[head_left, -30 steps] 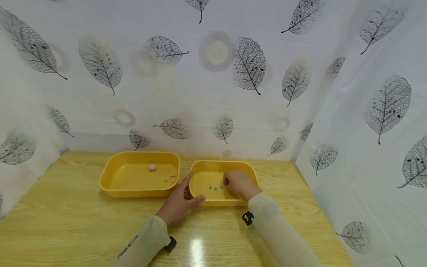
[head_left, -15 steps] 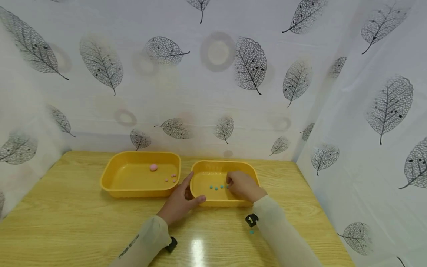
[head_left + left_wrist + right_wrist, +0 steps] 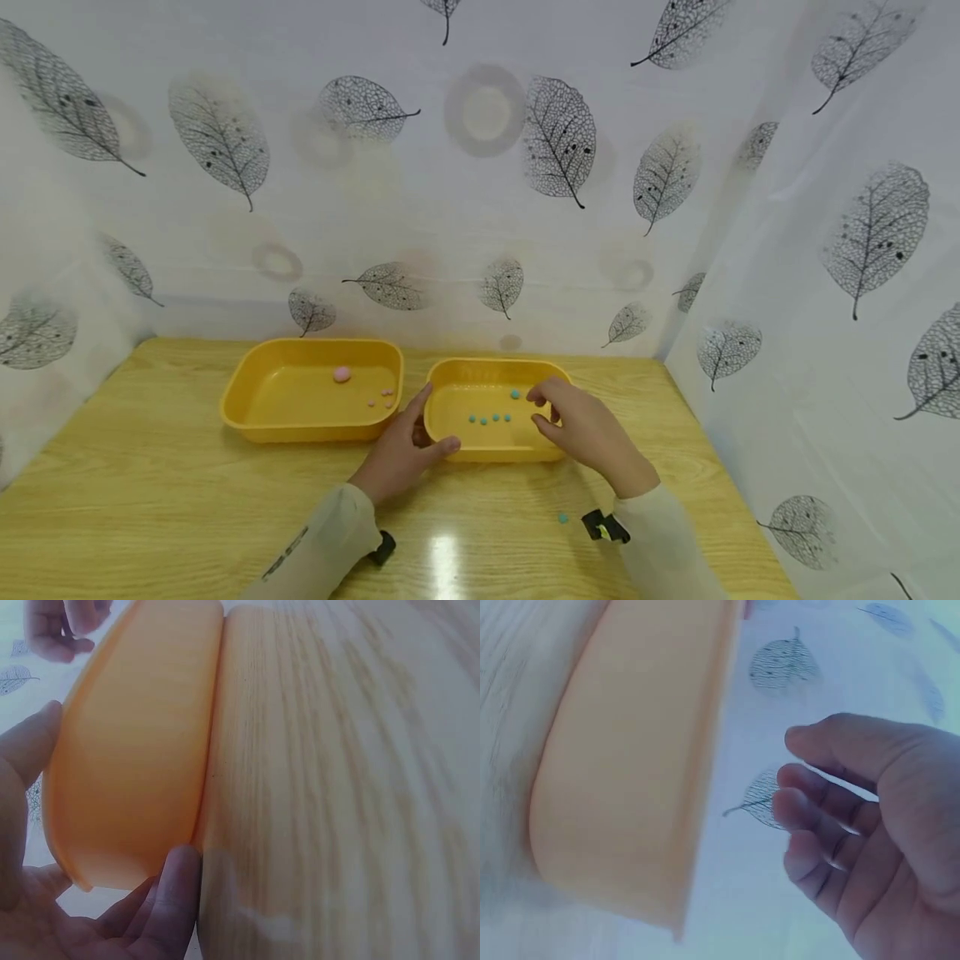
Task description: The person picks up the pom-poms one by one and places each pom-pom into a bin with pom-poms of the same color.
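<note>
Fingers of my right hand [image 3: 588, 429] have just lifted out of the right yellow tray [image 3: 491, 450], loosely curled and empty, leaving a fifth teal bead [image 3: 514, 394] behind the row of four. My left hand [image 3: 401, 454] still grips that tray's near-left corner on the bench [image 3: 150, 517]; one teal bead [image 3: 562, 518] lies outside by my right wrist.

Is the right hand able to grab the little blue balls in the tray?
Probably yes: the right hand hovers empty by the open tray, and nothing covers the blue balls.
</note>
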Tool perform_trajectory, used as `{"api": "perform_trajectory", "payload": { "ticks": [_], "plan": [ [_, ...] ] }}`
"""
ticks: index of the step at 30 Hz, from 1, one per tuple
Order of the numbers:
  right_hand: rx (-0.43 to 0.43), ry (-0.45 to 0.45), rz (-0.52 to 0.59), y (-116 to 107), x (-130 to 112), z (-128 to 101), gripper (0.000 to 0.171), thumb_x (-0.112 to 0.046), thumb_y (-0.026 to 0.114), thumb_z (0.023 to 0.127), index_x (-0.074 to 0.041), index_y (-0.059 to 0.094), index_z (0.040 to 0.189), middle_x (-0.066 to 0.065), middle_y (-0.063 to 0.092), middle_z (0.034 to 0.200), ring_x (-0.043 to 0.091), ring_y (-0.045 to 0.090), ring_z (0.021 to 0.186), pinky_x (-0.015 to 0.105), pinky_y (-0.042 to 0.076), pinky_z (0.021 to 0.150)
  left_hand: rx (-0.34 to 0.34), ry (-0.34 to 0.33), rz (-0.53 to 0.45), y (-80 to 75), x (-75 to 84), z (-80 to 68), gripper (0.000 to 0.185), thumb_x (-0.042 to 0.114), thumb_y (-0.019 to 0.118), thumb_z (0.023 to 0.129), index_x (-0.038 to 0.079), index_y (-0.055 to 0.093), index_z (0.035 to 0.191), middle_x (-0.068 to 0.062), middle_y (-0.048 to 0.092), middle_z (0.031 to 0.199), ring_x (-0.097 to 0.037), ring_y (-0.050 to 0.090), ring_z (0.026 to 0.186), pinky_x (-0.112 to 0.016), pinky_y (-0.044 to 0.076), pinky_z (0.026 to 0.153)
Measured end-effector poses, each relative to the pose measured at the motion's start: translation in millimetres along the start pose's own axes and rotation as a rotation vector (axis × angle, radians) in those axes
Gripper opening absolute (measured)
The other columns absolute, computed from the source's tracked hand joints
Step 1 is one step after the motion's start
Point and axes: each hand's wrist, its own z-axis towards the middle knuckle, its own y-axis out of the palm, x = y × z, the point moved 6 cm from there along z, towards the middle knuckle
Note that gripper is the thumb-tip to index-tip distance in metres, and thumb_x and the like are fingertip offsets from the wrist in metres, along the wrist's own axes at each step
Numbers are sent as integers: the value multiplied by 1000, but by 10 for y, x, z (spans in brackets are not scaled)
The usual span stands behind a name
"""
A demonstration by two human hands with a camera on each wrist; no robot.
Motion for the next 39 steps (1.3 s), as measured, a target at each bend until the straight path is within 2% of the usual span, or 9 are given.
{"api": "perform_trajectory", "payload": {
  "ticks": [5, 9, 15, 17, 22, 25, 28, 32, 39],
  "plan": [
    [-21, 23, 25, -93, 4, -189, 17, -10, 77, 93, -16, 69, 106, -10, 66, 92, 0, 48, 67, 21, 47, 61, -6, -3, 4, 12, 0, -8, 102, 47, 80, 90, 30, 16, 167, -3, 63, 124, -14, 61, 95, -36, 52, 87],
    [-119, 38, 89, -104, 24, -311, 10, -12, 75, 94, -16, 72, 103, -16, 64, 82, -3, 45, 59, 21, 44, 56, -10, 2, -3, 8, 16, -11, 103, 47, 80, 89, 29, 16, 167, -4, 62, 129, -14, 62, 98, -36, 52, 90],
    [-250, -52, 109, -44, -31, -365, 8, -15, 76, 93, -16, 71, 99, -18, 63, 77, -4, 43, 55, 21, 44, 56, -11, 3, -26, -30, 19, -26, 102, 46, 80, 90, 31, 15, 167, -4, 61, 133, -15, 63, 101, -36, 53, 90],
    [-312, -46, 128, -3, -34, -385, 9, -17, 77, 93, -17, 70, 98, -18, 63, 77, -4, 45, 57, 21, 46, 58, -8, -2, -34, -41, 13, -29, 102, 46, 80, 90, 32, 15, 167, -4, 61, 133, -15, 63, 102, -37, 53, 91],
    [-544, 141, 292, 144, 24, -540, 14, -17, 79, 91, -17, 65, 91, -8, 59, 68, 8, 53, 48, 26, 50, 58, -17, -7, -26, -16, -10, -16, 104, 50, 80, 88, 32, 14, 167, -2, 61, 135, -14, 63, 104, -38, 53, 93],
    [-621, 251, 341, 249, 59, -620, 19, -13, 79, 89, -16, 61, 85, -2, 58, 67, 15, 54, 44, 29, 49, 52, -17, -7, -17, -1, -23, -17, 104, 51, 80, 88, 34, 15, 167, -3, 61, 132, -15, 61, 101, -38, 52, 92],
    [-660, 348, 332, 346, 98, -660, 22, -12, 81, 86, -15, 59, 82, 1, 58, 71, 16, 55, 46, 30, 45, 46, -18, -8, -16, 5, -36, -26, 103, 51, 80, 88, 35, 16, 167, -3, 62, 130, -16, 60, 98, -37, 51, 89],
    [-685, 464, 277, 400, 143, -686, 23, -10, 81, 84, -14, 59, 82, 3, 60, 75, 18, 57, 49, 30, 40, 45, -22, -8, -22, 13, -41, -29, 102, 51, 80, 88, 34, 16, 167, -3, 62, 131, -15, 61, 99, -37, 52, 89],
    [-656, 524, 230, 413, 161, -656, 25, -7, 83, 79, -12, 59, 79, 4, 61, 69, 18, 56, 50, 27, 40, 44, -2, -16, 4, -19, 5, -21, 102, 52, 79, 88, 34, 16, 167, -4, 59, 138, -16, 60, 104, -43, 50, 98]
  ]
}}
